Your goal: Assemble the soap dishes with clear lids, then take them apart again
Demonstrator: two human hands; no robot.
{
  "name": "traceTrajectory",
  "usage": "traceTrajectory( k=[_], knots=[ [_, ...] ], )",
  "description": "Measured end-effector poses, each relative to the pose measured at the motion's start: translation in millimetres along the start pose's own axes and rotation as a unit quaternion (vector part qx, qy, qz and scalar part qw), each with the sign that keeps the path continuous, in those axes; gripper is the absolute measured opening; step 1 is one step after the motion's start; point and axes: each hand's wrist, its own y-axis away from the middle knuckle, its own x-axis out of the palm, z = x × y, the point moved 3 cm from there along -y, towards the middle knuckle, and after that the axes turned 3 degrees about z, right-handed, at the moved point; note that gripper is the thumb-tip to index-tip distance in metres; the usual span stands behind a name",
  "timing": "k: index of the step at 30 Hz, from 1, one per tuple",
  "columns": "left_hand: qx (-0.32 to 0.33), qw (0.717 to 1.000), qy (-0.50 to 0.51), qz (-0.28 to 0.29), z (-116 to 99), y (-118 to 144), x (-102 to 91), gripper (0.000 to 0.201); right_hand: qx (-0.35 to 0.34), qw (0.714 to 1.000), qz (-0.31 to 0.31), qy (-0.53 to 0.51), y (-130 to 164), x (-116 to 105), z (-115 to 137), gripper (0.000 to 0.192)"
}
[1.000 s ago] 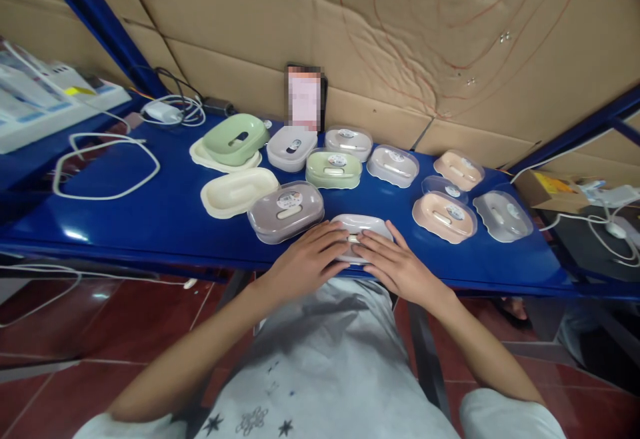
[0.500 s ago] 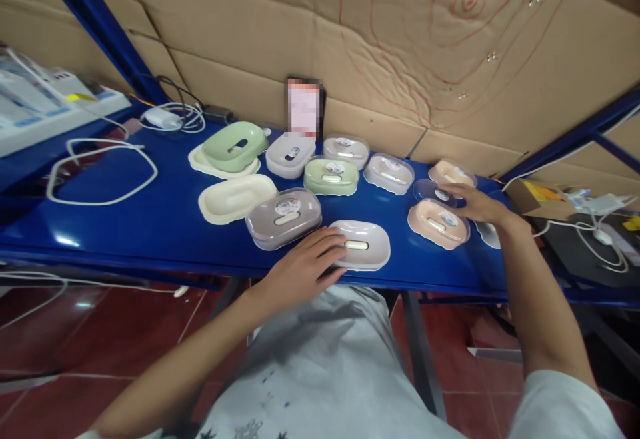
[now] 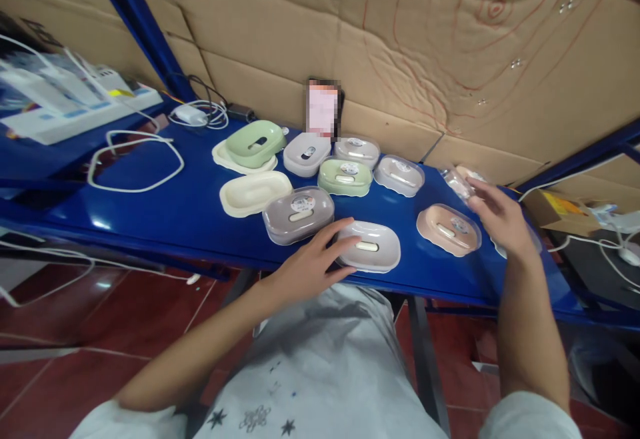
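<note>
My left hand (image 3: 317,262) has its fingers spread over the left end of an uncovered pale grey soap dish (image 3: 385,234), touching it near the table's front edge. A white oblong piece shows in the middle of that dish. Over at the right, my right hand (image 3: 500,216) pinches a clear plastic lid (image 3: 459,184), which is tilted up off the table. Just left of the wrist lies a peach soap dish (image 3: 445,229) under its own clear lid. Another peach dish (image 3: 470,172) is partly hidden behind the raised lid.
Several more soap dishes stand at the middle and left, among them a grey one (image 3: 299,216), a green one (image 3: 345,177) and a cream one (image 3: 250,192). A phone (image 3: 323,109) leans on the cardboard (image 3: 270,32). White cable (image 3: 135,189) lies at left.
My right hand has picked the clear lid up from beside the peach dish and tilted it. The left hand's fingers have spread wider at the grey dish. The view has shifted slightly.
</note>
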Motion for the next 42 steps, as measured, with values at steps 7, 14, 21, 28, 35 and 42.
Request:
traceTrajectory(
  k=[7, 14, 21, 28, 35, 42],
  knots=[
    [-0.034, 0.999, 0.034, 0.002, 7, 0, 0.6, 0.083, -0.249, 0.964, 0.072, 0.060, 87, 100, 117, 0.057],
    [-0.001, 1.000, 0.021, -0.007, 9, 2, 2.2, 0.066, -0.280, 0.953, 0.041, 0.110, 92, 115, 117, 0.072],
    [-0.010, 1.000, 0.026, -0.001, 9, 4, 3.0, 0.065, -0.309, 0.943, 0.054, 0.116, 96, 110, 117, 0.078],
    [0.020, 1.000, 0.013, -0.017, 7, 4, 2.2, 0.058, -0.356, 0.928, 0.040, 0.103, 104, 110, 121, 0.086],
    [0.022, 0.999, 0.024, -0.029, 9, 2, 1.2, 0.049, -0.335, 0.937, 0.063, 0.075, 99, 115, 121, 0.075],
    [0.017, 0.997, -0.058, -0.047, 0, -1, 3.3, 0.044, -0.171, 0.967, -0.094, 0.165, 121, 82, 87, 0.040]
  ],
)
